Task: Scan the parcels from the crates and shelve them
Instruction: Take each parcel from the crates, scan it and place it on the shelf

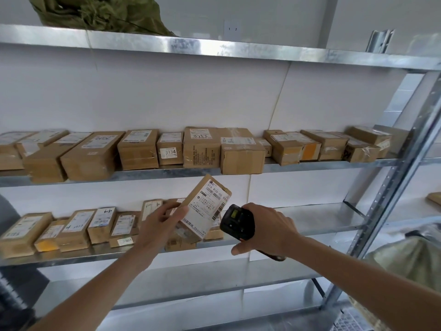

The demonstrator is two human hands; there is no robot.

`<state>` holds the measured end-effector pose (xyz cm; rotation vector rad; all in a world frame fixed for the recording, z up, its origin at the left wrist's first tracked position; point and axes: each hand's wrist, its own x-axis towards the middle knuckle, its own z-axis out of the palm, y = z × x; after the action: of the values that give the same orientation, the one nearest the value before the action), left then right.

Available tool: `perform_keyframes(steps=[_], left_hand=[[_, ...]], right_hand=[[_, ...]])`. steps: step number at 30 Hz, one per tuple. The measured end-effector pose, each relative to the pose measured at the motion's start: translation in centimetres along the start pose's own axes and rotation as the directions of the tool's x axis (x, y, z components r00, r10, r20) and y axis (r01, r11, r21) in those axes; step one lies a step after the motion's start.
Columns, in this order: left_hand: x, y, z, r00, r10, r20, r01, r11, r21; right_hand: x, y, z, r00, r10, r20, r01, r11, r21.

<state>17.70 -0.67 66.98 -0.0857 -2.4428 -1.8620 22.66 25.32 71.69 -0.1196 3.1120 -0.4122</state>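
A small brown cardboard parcel (207, 206), its white shipping label facing out, is held tilted in front of the lower shelf (310, 225), with the black handheld scanner (237, 222) just beside its lower right edge. Rows of taped cardboard parcels (167, 151) line the middle shelf (310, 166) from end to end; more labelled parcels (78, 228) fill the lower shelf's left half.

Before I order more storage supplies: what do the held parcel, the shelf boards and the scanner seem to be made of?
The small brown parcel held in the left hand looks like matte corrugated cardboard with a white paper label. The grey shelf boards look like galvanised steel, judging by their mottled sheen. The black handheld scanner in the right hand seems to be matte plastic.
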Motion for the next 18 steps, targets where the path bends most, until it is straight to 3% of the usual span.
perform_keyframes(steps=[7, 11, 18], left_hand=[[0.4, 0.2, 6.9, 0.991, -0.069, 0.117, 0.082, 0.99, -0.115], [0.5, 0.5, 11.5, 0.984, -0.042, 0.172, 0.07, 0.984, -0.163], [1.3, -1.4, 17.2, 0.921, -0.17, 0.351, 0.24, 0.956, -0.168]], right_hand=[[1.0, 3.4, 2.0, 0.996, -0.043, -0.074, 0.06, 0.964, 0.261], [1.2, 6.7, 2.9, 0.989, -0.033, -0.147, 0.077, 0.949, 0.306], [2.4, 12.9, 4.5, 0.982, 0.05, -0.18, 0.025, 0.918, 0.395]])
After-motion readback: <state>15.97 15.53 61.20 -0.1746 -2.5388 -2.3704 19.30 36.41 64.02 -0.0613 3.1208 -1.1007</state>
